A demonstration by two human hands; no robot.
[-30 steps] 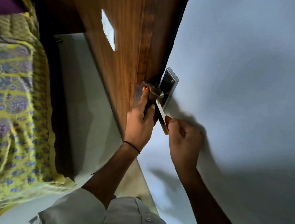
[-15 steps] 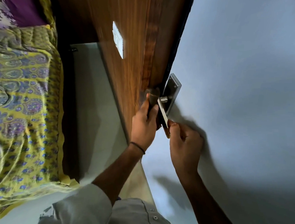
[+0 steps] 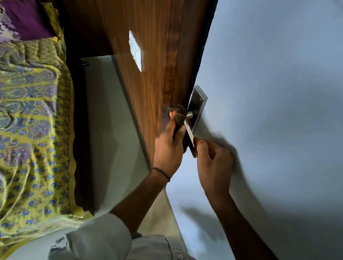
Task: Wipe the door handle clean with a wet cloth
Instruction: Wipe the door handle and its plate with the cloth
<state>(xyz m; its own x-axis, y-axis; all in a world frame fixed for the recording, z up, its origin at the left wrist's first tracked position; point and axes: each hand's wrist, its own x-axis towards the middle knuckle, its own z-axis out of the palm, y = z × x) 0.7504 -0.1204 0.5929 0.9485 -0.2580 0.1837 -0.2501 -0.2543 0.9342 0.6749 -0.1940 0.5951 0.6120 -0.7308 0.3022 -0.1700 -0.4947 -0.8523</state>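
The metal door handle [image 3: 188, 133] sticks out from a silver back plate [image 3: 199, 102] on the pale face of the door [image 3: 266, 94]. My left hand [image 3: 167, 149] is shut on a dark cloth [image 3: 179, 114], pressing it against the handle's neck next to the plate. My right hand [image 3: 214, 163] pinches the free end of the lever between thumb and fingers. Most of the cloth is hidden inside my left fist.
The door's wooden edge [image 3: 150, 60] carries a white plate [image 3: 135, 49]. To the left stands a bed with a yellow patterned cover [image 3: 25, 123] and a purple pillow [image 3: 26, 17]. Pale floor [image 3: 108, 127] runs between the bed and the door.
The view has drifted, so the handle sits lower and further right in frame. Both hands stay on the handle, the left one still rubbing the cloth near the neck.
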